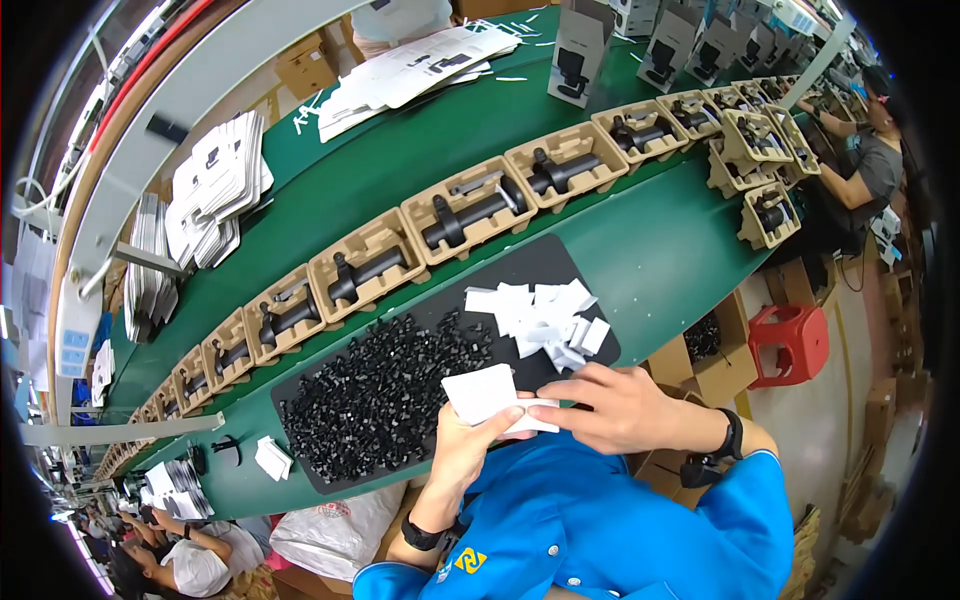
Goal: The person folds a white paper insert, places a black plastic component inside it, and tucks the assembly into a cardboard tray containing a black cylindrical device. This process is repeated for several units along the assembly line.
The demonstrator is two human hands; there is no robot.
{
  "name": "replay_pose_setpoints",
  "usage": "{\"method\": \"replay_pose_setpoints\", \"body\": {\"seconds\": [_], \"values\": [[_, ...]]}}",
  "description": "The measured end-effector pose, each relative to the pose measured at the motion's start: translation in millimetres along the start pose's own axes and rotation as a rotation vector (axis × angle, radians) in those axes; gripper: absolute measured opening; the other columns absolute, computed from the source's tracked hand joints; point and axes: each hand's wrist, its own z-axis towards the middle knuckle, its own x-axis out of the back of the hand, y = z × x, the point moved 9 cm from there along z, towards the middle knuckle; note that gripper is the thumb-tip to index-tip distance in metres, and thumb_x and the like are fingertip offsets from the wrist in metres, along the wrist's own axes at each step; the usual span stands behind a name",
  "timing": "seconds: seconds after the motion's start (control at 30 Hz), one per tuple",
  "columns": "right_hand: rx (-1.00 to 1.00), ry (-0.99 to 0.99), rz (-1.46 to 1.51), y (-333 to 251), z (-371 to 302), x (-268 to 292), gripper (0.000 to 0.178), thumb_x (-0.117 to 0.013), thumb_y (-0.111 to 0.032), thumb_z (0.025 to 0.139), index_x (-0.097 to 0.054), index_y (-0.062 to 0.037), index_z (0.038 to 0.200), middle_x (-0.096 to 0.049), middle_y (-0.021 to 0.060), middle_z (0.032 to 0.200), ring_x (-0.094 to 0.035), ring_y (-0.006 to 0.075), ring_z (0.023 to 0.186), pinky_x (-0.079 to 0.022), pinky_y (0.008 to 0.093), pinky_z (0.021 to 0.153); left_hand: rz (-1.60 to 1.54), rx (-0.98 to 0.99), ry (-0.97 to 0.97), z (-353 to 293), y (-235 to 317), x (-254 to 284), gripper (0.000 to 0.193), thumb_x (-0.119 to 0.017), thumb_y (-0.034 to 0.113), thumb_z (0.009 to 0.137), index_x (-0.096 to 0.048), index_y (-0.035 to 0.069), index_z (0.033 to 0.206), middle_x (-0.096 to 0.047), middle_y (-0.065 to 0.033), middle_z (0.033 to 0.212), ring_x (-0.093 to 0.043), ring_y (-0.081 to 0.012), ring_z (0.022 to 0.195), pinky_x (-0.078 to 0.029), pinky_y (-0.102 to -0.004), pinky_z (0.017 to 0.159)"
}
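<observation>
My left hand [462,448] is closed around a white folded leaflet [482,392], its thumb pressed on the lower edge. Fingers and thumb of my right hand [622,412] pinch a smaller folded white flap [540,414] just beside that thumb; whether flap and leaflet are one sheet I cannot tell. Beyond my hands lies a loose heap of white folded leaflets [540,318] on a black mat [545,262]. To its left spreads a big heap of small black parts [375,390], too small to name.
A curved row of brown pulp trays [365,270] with black devices runs along the green bench [640,225]. Flat printed cards [415,75] and upright boxes [580,55] stand behind it. At right are stacked trays [768,215], a red stool [790,345] and a co-worker [865,165].
</observation>
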Motion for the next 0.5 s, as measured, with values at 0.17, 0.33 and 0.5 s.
{"method": "replay_pose_setpoints", "body": {"seconds": [0.17,0.33,0.5], "values": [[-0.602,-0.239,0.828,88.9,-43.7,-13.8,0.025,-0.071,-0.022,0.077,-0.067,-0.0036,0.094,-0.065,0.0108,0.083,-0.064,0.0199,0.069,-0.051,0.0294,0.061,0.287,0.009,-0.002,34.1,-3.2,-43.4,0.033,-0.067,-0.001,0.079,-0.056,-0.009,0.109,-0.066,-0.0156,0.096,-0.066,-0.0196,0.081,-0.056,-0.0277,0.066],[-0.551,-0.218,0.888,141.4,-70.4,-31.4,0.025,-0.067,-0.027,0.079,-0.066,-0.0027,0.078,-0.064,0.0127,0.07,-0.063,0.0266,0.064,-0.047,0.034,0.057,0.592,-0.086,0.068,77.2,-9.8,-82.8,0.031,-0.071,-0.001,0.074,-0.06,-0.009,0.101,-0.067,-0.0141,0.088,-0.065,-0.0169,0.075,-0.057,-0.0271,0.061],[-0.504,-0.445,0.806,189.0,-97.0,-39.3,0.024,-0.067,-0.029,0.079,-0.067,-0.0054,0.075,-0.064,0.0105,0.068,-0.063,0.0248,0.065,-0.046,0.0359,0.057,0.987,-0.275,0.027,119.3,-14.8,-119.2,0.019,-0.069,0.009,0.079,-0.068,-0.001,0.095,-0.069,-0.0078,0.075,-0.065,-0.0112,0.063,-0.051,-0.0246,0.054]]}}
